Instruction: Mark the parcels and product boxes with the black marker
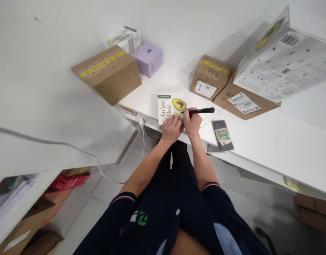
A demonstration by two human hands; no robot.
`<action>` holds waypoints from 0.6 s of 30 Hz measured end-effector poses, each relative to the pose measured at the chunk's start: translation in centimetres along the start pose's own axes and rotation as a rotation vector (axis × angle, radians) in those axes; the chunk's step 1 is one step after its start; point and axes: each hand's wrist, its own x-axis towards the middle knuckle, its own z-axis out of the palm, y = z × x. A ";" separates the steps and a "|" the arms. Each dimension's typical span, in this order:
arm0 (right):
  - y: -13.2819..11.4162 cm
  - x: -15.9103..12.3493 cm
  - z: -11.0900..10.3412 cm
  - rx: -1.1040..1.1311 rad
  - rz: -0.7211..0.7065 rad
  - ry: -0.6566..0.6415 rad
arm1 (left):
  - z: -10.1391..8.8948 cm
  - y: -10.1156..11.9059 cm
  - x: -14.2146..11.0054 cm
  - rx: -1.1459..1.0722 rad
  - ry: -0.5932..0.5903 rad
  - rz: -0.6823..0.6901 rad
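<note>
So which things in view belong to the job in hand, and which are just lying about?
In hand:
slim black pen-like tool, held by the right hand
white avocado-print cardboard pack, touched by the left hand

Apparently lying about:
dark rectangular phone with a green paper banknote
small purple cardboard box
brown spotted cardboard box beside it
tall white cardboard box, right

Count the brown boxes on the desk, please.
3: a left box, a middle box, and a right box partly covered by a white box. More may be hidden.
</note>
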 end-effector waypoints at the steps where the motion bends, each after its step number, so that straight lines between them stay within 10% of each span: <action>1: 0.0 0.0 0.0 -0.006 -0.003 -0.007 | 0.0 0.0 0.0 0.004 0.003 0.005; 18: 0.2 0.2 0.0 0.143 0.125 0.020 | 0.0 0.0 0.0 -0.051 -0.037 -0.027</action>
